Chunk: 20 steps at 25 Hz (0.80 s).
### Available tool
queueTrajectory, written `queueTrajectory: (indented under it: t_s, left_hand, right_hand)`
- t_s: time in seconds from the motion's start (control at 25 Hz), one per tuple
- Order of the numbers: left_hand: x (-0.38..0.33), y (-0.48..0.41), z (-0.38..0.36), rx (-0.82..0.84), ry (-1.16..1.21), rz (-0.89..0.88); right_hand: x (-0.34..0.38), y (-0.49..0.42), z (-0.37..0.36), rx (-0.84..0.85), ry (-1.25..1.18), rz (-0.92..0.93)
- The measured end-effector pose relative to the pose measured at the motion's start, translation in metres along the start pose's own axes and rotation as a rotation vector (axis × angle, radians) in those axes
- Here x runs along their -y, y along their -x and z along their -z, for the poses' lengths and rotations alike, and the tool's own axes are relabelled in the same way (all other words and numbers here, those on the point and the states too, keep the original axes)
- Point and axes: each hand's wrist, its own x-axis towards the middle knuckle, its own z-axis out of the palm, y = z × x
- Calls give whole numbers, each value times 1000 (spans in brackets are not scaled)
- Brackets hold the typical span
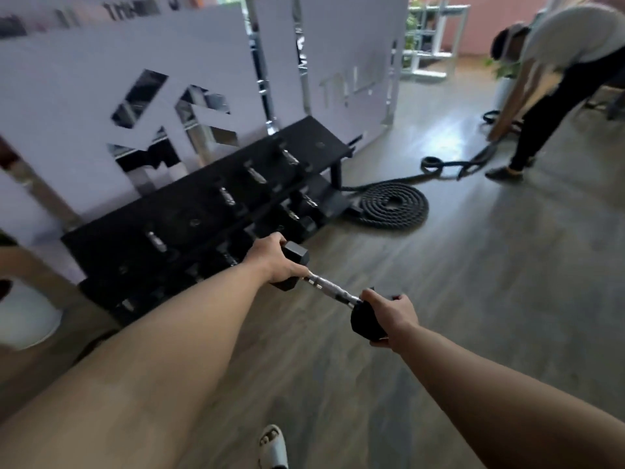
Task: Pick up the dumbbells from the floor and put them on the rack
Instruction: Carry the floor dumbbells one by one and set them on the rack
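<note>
I hold one black hex dumbbell (329,288) with a chrome handle in the air in front of me, above the wood floor. My left hand (270,262) grips its far head and my right hand (389,316) grips its near head. The handle between them is bare. The black tiered rack (324,143) stands just beyond the dumbbell, against the white panels. Several dumbbells with chrome handles lie on its shelves, such as one (255,176) on the top tier.
A coiled black battle rope (392,206) lies on the floor right of the rack. Another person (554,82) bends over at the far right, handling the rope's end. White logo panels (84,96) stand behind the rack. My foot (274,445) shows at the bottom.
</note>
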Motion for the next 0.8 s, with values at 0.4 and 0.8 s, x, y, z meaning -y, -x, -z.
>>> queueTrajectory:
  t_s: [0.4,0.8]
  left_hand:
    - [223,-105,131,72,-54,123]
    - [344,-240,201,133,-185,162]
  right_hand:
    - [30,-29,-281,121,51,-107]
    - [72,-89,-461,179,60,-210]
